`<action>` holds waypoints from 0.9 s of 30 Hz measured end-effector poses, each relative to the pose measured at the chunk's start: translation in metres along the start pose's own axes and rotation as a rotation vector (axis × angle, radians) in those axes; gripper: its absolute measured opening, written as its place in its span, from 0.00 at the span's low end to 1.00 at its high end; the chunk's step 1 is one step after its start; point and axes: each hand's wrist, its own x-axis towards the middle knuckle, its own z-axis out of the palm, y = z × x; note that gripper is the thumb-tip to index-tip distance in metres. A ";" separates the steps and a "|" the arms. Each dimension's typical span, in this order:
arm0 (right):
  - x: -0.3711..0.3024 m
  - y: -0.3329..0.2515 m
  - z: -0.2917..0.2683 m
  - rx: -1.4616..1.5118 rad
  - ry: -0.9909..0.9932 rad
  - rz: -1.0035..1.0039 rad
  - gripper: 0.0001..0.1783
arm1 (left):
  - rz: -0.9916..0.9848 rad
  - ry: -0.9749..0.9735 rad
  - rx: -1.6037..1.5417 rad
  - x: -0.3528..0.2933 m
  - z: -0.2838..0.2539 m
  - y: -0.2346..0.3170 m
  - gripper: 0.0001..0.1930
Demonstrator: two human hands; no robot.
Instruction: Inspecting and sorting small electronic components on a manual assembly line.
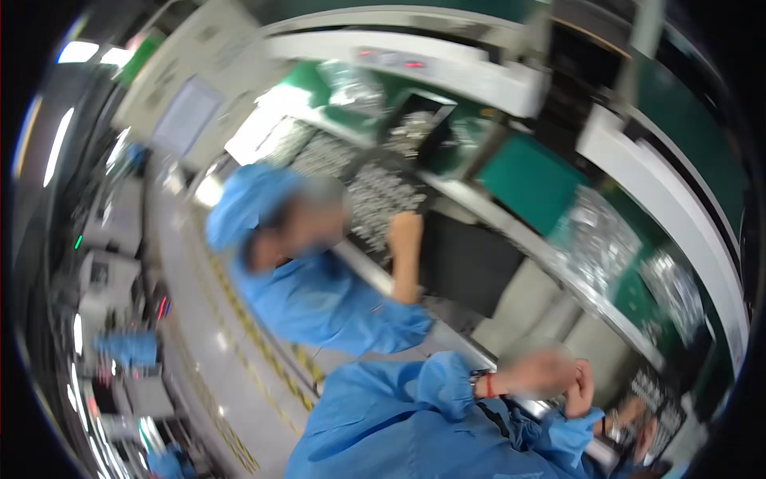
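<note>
Meeting near the lower edge of the view, the left hand (542, 371) and right hand (582, 389) come out of blue sleeves (447, 383) and touch each other; the left wrist wears a red band (487, 385); the right fingers look curled against the left hand, yet blur hides whether either of the hands pinches anything, so their grip cannot be told. Just beside them, to the right, lies a dark tray (661, 405) of small metal parts, at the desk (542, 299) edge; another hand (634, 427) shows next to that tray, and whose it is cannot be told.

Judging by this, the step in hand is fine work between the two hands, close to the tray and not yet in it; a reach for a part would call for parting the hands first and coming down on the tray from above, with a light pinch, since the parts look small and packed.

Farther along the desk a co-worker (319, 295) in a blue coat and blue cap (251, 199) leans in; that person's hand (405, 235) rests on a second tray (375, 195) of like parts, beside a black mat (471, 263). Beyond, a green shelf (531, 172) carries shiny bags (598, 239) of parts; a white frame (447, 64) with small red lights runs above it. On the left, well apart, a floor (207, 319) with a yellow-and-black stripe passes more benches.
</note>
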 end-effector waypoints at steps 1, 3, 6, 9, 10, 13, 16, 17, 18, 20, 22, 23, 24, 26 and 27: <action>-0.025 -0.024 0.019 -0.140 0.300 0.018 0.12 | -0.049 -0.039 -0.014 -0.003 0.021 0.002 0.13; 0.003 -0.031 -0.013 -0.181 0.405 -0.119 0.14 | -0.050 -0.131 0.047 0.055 0.014 0.024 0.14; -0.035 -0.030 0.026 -0.054 0.489 -0.213 0.15 | -0.291 -0.220 0.083 0.026 0.032 0.026 0.14; -0.034 -0.036 0.000 0.012 0.456 -0.228 0.12 | -0.355 -0.252 -0.004 0.052 0.050 0.038 0.09; -0.037 -0.045 -0.005 -0.023 0.466 -0.233 0.10 | -0.366 -0.173 0.033 0.055 0.063 0.046 0.07; -0.067 -0.052 -0.018 -0.174 0.501 -0.225 0.09 | -0.366 -0.244 0.051 0.057 0.086 0.040 0.05; -0.094 -0.037 -0.033 -0.164 0.622 -0.294 0.09 | -0.355 -0.339 0.061 0.065 0.118 0.036 0.06; -0.100 -0.032 -0.037 -0.158 0.652 -0.307 0.09 | -0.358 -0.358 0.072 0.067 0.127 0.033 0.06; -0.110 -0.030 -0.039 -0.127 0.677 -0.316 0.09 | -0.364 -0.379 0.080 0.067 0.138 0.032 0.06; -0.130 -0.027 -0.045 -0.091 0.724 -0.333 0.09 | -0.381 -0.440 0.109 0.068 0.159 0.033 0.07; -0.146 -0.031 -0.045 -0.182 0.780 -0.323 0.09 | -0.403 -0.473 0.131 0.068 0.172 0.031 0.07; -0.154 -0.033 -0.046 -0.176 0.794 -0.326 0.09 | -0.445 -0.515 0.113 0.068 0.176 0.029 0.07; -0.164 -0.036 -0.046 -0.201 0.781 -0.304 0.09 | -0.488 -0.558 0.094 0.069 0.179 0.026 0.07; -0.180 -0.037 -0.048 -0.221 0.781 -0.286 0.09 | -0.524 -0.600 0.112 0.069 0.184 0.018 0.07; -0.185 -0.035 -0.050 -0.227 0.773 -0.274 0.09 | -0.553 -0.627 0.121 0.070 0.190 0.018 0.08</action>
